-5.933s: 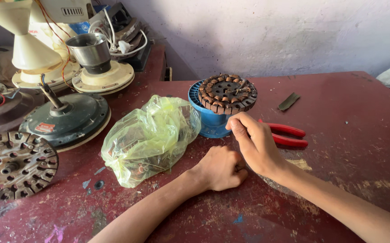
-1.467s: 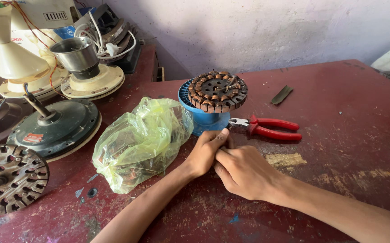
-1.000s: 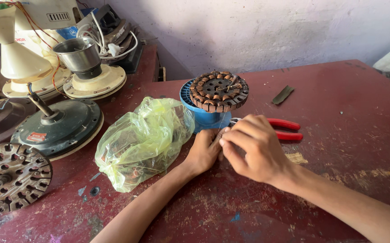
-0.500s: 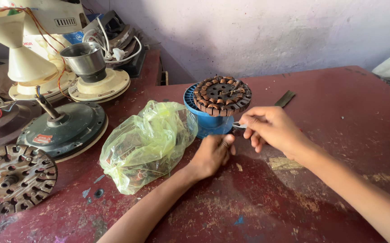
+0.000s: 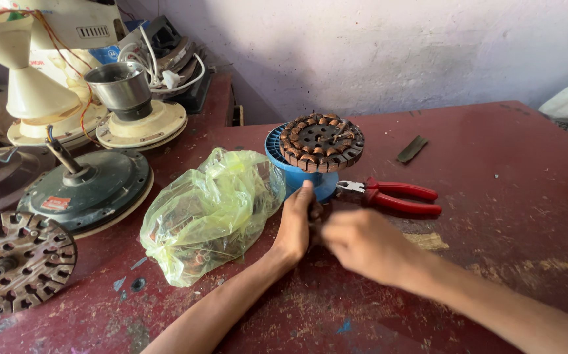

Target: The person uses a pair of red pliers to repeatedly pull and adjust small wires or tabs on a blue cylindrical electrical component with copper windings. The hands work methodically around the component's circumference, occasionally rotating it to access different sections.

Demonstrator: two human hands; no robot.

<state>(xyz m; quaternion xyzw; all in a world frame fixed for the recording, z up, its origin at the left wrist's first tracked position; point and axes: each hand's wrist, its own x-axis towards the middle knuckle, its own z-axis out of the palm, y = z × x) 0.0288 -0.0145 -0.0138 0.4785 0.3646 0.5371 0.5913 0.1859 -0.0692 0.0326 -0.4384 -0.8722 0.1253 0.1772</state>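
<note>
At the far left of the frame, a slotted metal rotor disc (image 5: 15, 261) and a dark round fan motor housing (image 5: 90, 190) are seen on the worn red worktop (image 5: 520, 196), with cream fan bases (image 5: 141, 124) stacked behind. A crumpled yellow-green plastic bag (image 5: 208, 213) is set left of centre. The left hand (image 5: 295, 223) is stretched forward, fingers laid against the blue holder (image 5: 293, 172) carrying a copper-wound stator (image 5: 322, 141). The right hand (image 5: 362, 244), blurred, is curled just beside it; whether anything is gripped cannot be told. Red-handled pliers (image 5: 395, 195) are lying to the right, below a pale plastered wall (image 5: 395, 46).
</note>
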